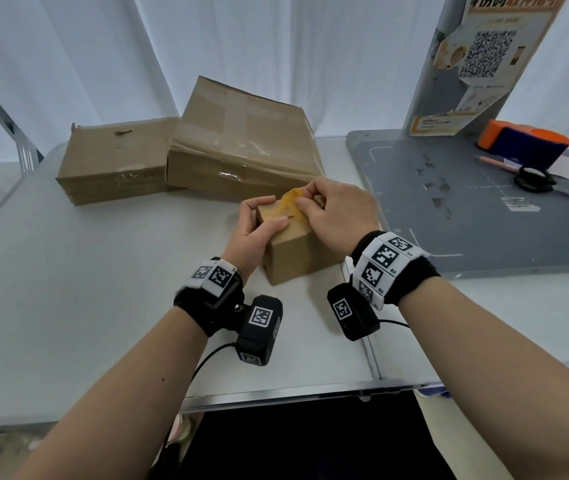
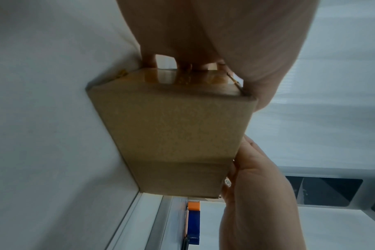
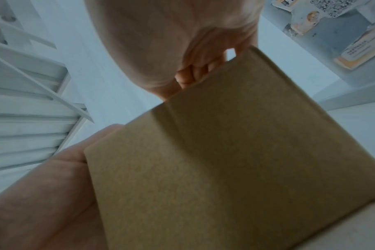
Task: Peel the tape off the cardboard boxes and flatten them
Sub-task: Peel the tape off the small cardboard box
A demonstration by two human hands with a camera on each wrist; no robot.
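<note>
A: Where is the small box (image 1: 302,252)?

B: At the centre of the frame, on the white worktop (image 1: 103,289). The left hand (image 1: 253,233) has its grip clamped around the box's left side, thumb on top.

A: And the right hand (image 1: 338,213)?

B: Its grip pinches the yellowish tape (image 1: 290,202), lifted from the top.

A: Behind?

B: Two bigger boxes: one flat (image 1: 116,161) at upper left, one (image 1: 245,143) leaning on it.

Parcel stn: QR poster (image 1: 487,60), tape dispenser (image 1: 522,142).
</note>
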